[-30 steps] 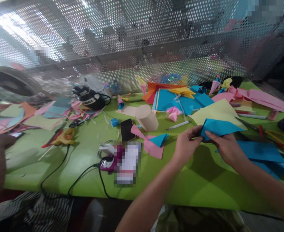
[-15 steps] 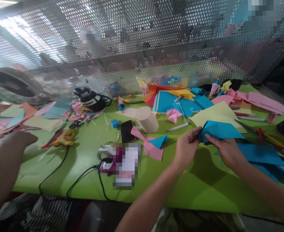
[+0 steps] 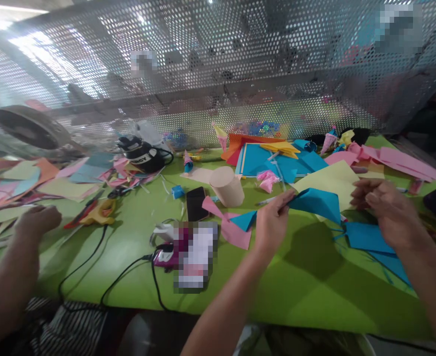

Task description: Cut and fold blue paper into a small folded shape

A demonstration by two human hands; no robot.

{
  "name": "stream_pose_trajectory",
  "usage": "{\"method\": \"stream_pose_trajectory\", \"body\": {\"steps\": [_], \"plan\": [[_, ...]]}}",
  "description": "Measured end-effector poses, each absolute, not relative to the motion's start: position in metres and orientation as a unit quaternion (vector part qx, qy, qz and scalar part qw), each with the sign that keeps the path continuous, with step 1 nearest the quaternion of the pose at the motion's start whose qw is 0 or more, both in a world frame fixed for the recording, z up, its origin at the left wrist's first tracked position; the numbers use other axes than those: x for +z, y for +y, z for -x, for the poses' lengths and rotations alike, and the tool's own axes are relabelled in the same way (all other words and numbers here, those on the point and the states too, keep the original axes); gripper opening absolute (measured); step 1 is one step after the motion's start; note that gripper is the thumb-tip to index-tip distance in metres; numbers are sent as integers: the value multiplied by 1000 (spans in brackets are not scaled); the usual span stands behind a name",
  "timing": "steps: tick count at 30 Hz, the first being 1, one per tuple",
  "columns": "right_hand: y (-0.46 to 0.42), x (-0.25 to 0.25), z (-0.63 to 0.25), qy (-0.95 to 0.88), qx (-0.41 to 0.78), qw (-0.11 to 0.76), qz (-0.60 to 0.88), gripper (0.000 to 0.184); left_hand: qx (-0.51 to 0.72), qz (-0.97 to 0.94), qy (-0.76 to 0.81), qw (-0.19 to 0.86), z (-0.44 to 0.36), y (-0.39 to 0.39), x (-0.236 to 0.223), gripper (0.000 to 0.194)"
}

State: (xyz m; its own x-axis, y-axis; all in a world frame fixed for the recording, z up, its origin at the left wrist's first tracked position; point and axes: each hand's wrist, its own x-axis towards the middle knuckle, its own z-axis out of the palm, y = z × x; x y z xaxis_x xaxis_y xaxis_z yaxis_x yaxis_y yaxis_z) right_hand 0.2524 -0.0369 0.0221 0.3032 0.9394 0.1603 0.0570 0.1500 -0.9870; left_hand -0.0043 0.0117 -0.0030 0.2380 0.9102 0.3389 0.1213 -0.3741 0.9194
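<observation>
My left hand [image 3: 272, 222] pinches the near corner of a folded blue paper [image 3: 314, 202] and holds it just above the green table [image 3: 307, 287]. My right hand [image 3: 384, 210] hovers to the right of that paper, apart from it. Its fingers are curled under with the back of the hand toward me, so I cannot see what they hold, if anything. Under my right hand lie more blue sheets [image 3: 366, 237]. A pale yellow sheet [image 3: 332, 180] lies behind the folded paper.
Another person's hand [image 3: 36, 220] rests at the left table edge near yellow-handled scissors [image 3: 95, 211]. A phone [image 3: 196, 202], a beige paper roll [image 3: 227, 187], pink paper [image 3: 235, 230] and a black cable [image 3: 92, 257] lie mid-table. Paper stacks line the perforated metal screen [image 3: 218, 74] behind.
My right hand has let go of the folded blue paper and drawn back to the right. My left hand has shifted left with it. The other person's hand reached onto the table.
</observation>
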Motion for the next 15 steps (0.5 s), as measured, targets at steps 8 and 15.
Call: {"method": "stream_pose_trajectory", "body": {"steps": [8,15], "plan": [[-44,29,-217,-736,109,397,537,48,381,-792,347,327,6,4,6,53],[-38,17,-213,-722,127,416,538,21,356,-818,320,318,6,1,7,53]]}}
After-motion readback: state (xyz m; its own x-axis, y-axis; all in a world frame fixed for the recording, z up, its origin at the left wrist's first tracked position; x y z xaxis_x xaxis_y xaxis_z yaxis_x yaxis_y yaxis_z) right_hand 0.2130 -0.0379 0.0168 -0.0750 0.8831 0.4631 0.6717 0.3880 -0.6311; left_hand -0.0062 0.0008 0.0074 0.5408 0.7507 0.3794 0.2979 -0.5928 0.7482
